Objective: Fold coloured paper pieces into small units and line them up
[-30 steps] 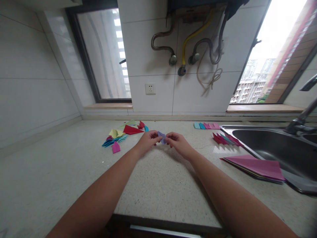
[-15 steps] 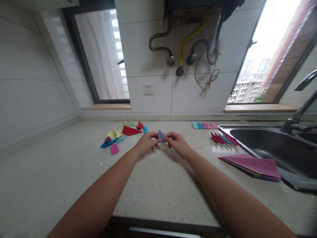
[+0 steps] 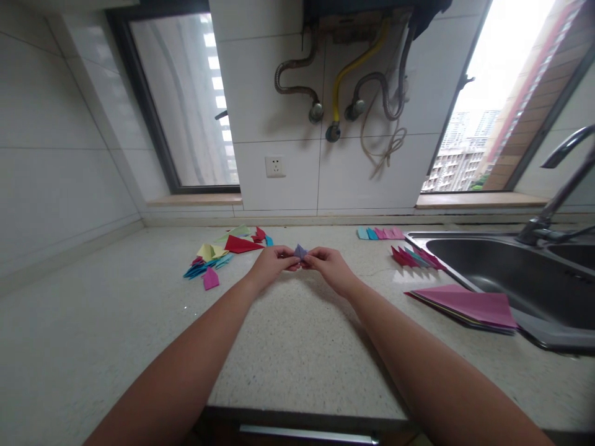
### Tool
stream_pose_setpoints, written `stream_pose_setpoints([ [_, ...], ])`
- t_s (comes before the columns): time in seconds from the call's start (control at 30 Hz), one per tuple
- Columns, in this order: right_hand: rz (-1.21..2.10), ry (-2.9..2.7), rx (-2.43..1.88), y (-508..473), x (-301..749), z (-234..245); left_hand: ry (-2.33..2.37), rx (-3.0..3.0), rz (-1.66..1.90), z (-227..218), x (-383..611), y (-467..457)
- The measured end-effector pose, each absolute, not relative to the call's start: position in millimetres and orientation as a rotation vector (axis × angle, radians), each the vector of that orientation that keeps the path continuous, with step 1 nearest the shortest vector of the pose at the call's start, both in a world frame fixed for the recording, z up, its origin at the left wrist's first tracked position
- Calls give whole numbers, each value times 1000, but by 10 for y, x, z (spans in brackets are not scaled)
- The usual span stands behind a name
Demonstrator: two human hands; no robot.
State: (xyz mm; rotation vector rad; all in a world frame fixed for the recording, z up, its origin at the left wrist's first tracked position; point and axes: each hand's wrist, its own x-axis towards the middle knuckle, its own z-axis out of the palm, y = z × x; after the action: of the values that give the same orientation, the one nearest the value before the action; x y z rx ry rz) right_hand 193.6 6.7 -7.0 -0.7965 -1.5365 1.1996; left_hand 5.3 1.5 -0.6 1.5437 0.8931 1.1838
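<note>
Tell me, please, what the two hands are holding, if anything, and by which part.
The left hand and right hand pinch a small purple folded paper between them, one at each lower side.

Yellow hose [image 3: 336,93] and white socket [image 3: 275,166] on the tiled wall [image 3: 279,131], chrome tap [image 3: 566,193] at the steel sink [image 3: 493,263]

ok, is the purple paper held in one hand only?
No, the left hand and the right hand both have fingers on the purple paper, one at each side.
</note>
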Motion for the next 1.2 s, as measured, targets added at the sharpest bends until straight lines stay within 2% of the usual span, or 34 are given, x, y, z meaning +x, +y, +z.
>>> stream_pose_setpoints([
  [0.53, 1109, -1566, -828, 60, 1925, -41, 871, 1518, 1208, 4, 61, 12],
  [0.77, 1239, -1453, -764, 53, 1913, -57, 915, 1584, 1201, 20, 92, -3],
  [1.2, 1214, -1506, -750, 85, 1944, -95, 962, 1666, 1158, 20, 57, -19],
])
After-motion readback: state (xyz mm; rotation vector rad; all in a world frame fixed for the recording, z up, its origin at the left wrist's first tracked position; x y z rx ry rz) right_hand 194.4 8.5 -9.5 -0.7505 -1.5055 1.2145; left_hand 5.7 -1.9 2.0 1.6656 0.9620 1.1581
